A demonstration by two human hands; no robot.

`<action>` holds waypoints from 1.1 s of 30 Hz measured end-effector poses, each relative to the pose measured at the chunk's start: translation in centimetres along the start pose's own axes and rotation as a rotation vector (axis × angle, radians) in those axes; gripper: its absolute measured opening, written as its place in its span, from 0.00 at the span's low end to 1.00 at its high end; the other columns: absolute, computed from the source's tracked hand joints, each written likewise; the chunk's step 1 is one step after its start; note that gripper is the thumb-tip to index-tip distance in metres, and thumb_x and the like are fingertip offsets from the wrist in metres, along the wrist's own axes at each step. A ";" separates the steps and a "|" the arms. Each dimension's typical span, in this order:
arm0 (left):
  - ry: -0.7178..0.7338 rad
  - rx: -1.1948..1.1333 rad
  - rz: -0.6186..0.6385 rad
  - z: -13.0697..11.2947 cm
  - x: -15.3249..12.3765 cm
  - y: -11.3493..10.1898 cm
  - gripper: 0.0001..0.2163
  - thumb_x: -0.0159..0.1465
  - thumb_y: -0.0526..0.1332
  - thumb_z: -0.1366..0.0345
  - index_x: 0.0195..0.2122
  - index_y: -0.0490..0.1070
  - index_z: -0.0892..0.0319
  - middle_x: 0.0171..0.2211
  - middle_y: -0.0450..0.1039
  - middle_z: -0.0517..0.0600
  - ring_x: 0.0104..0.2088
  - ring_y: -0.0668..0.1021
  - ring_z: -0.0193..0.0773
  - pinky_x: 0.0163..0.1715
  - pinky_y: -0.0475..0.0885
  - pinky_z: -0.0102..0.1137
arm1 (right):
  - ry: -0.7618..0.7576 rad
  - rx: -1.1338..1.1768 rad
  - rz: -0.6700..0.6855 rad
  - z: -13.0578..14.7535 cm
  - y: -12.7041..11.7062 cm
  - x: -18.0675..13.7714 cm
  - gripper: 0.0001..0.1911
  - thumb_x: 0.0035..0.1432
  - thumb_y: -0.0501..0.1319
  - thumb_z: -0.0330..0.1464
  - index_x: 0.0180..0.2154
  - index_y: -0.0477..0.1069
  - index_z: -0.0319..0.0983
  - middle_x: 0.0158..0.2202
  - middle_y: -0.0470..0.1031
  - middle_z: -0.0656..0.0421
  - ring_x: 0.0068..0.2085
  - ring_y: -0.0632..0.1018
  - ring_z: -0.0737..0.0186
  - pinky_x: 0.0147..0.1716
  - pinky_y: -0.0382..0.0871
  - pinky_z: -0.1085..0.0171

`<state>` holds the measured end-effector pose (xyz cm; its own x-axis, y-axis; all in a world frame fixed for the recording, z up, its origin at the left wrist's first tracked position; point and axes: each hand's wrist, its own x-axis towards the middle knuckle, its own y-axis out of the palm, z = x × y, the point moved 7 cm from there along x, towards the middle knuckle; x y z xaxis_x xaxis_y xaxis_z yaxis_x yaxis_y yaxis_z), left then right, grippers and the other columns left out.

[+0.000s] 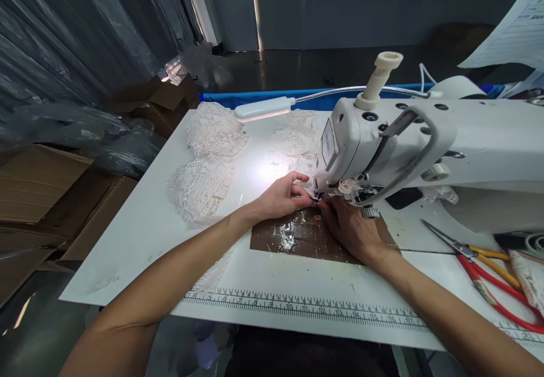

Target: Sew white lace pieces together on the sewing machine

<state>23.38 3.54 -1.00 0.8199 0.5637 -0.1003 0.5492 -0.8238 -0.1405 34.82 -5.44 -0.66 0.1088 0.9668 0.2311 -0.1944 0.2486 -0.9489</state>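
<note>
A white sewing machine (484, 133) stands on the right, its needle area low at the left end of the head. My left hand (280, 197) is just left of the needle, thumb and fingers pinched at the work. From the right, my right hand (351, 227) reaches under the machine head with its fingertips closed close to the left ones. A small dark edge shows between the fingertips, too small to name. White lace fabric (293, 139) lies behind my left hand. Below both hands is a shiny brown sheet (293, 235) on the tabletop.
More lace pieces (199, 187) are heaped at the left. A lamp (263, 109) on a flexible neck lights the table. Red-handled scissors (488, 292) lie at the right, by yellow-handled ones. A printed ruler (297, 306) runs along the front edge. Cardboard boxes (42, 178) stand left.
</note>
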 end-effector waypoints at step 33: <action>0.649 0.971 0.055 -3.8 -2.0 2.4 0.08 0.67 0.56 0.66 0.38 0.74 0.62 0.36 0.75 0.53 0.37 0.77 0.37 0.36 0.74 0.31 | 0.048 0.414 0.024 -1.2 -1.5 -1.0 0.14 0.59 0.53 0.31 0.41 0.75 0.39 0.35 0.76 0.54 0.35 0.76 0.57 0.35 0.69 0.61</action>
<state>23.70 0.22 2.62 0.9217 0.1609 0.3528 0.3861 -0.2960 -0.8737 36.19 -6.86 0.30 0.1431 0.9712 0.1905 -0.5718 0.2383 -0.7850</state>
